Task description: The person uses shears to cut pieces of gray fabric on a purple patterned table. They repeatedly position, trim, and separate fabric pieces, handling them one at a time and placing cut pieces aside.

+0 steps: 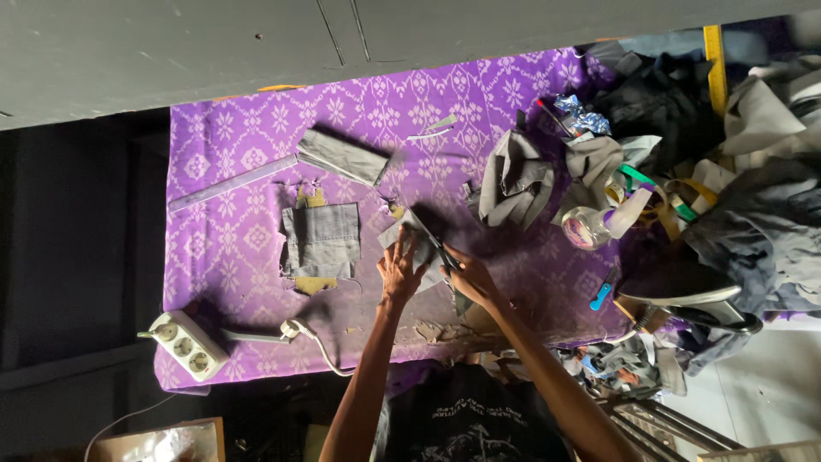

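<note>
The left hand (400,267) lies flat with its fingers (402,248) spread, pressing down a small grey fabric piece (409,233) on the purple patterned cloth (376,111) that covers the table. The right hand (469,275) sits just beside it, its fingers curled through the handles of a pair of dark scissors (438,248), whose blades reach up and left over the grey piece; whether the blades are parted is too dark to tell. Both forearms come up from the bottom edge, where a dark printed shirt shows. Left of the hands lies a square grey patch (322,239) with tan paper peeking out above and below it, and further up a folded grey piece (342,156) rests near a long grey strip (231,182) that runs diagonally. Small scraps are scattered near the table's near edge under the wrists. At the lower left corner of the cloth sits a white power strip (186,344), with a white plug and cable (299,332) just beside it. To the right of the hands a crumpled grey fabric bundle (513,180) stands near a roll of clear tape (585,228), and beyond them a heap of dark and grey garments (753,197) fills the right side, with a clothes iron (684,295) at its lower edge and a small blue object (600,297) near it.
</note>
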